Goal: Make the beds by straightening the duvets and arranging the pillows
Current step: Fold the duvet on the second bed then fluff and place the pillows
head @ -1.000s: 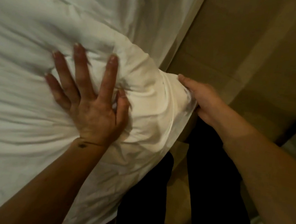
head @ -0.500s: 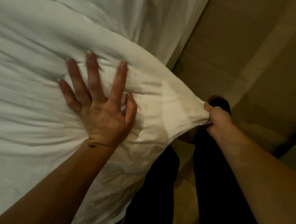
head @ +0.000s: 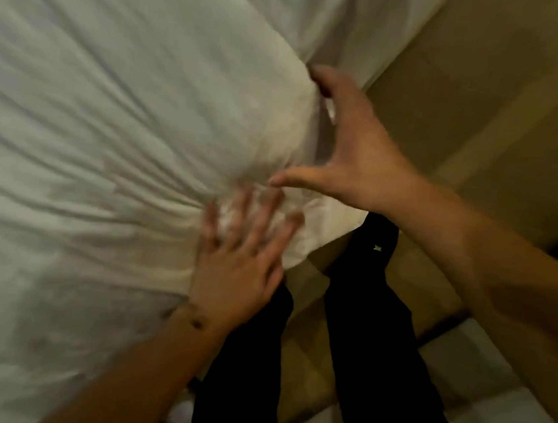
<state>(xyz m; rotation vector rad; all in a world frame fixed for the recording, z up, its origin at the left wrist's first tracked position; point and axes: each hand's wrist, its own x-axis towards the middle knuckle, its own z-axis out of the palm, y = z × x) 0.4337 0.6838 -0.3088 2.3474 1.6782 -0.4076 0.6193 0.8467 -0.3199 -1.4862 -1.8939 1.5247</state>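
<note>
While a person stands at the corner of a bed, both bare hands work the white duvet [head: 113,132] that fills the left and centre of the view. Its corner hangs just off the mattress edge, above the person's dark trouser legs [head: 377,342] and a tan floor [head: 470,111].

Spread flat, the left hand [head: 241,262] presses down on the fabric near that corner, fingers fanned and gripping nothing; it looks blurred. Creases radiate across the duvet from under this palm, which suggests it is pinning or smoothing the cloth so the corner lies flat.

Just beyond it, the right hand [head: 353,143] is wide open, thumb stretched toward the left hand and fingers curled against the puffy side edge of the duvet. It touches the fabric but has not pinched it. That cupped shape appears meant to pat or square off the bulging edge.

No pillows are in view. Straightening seems only partly done, since many wrinkles remain.
</note>
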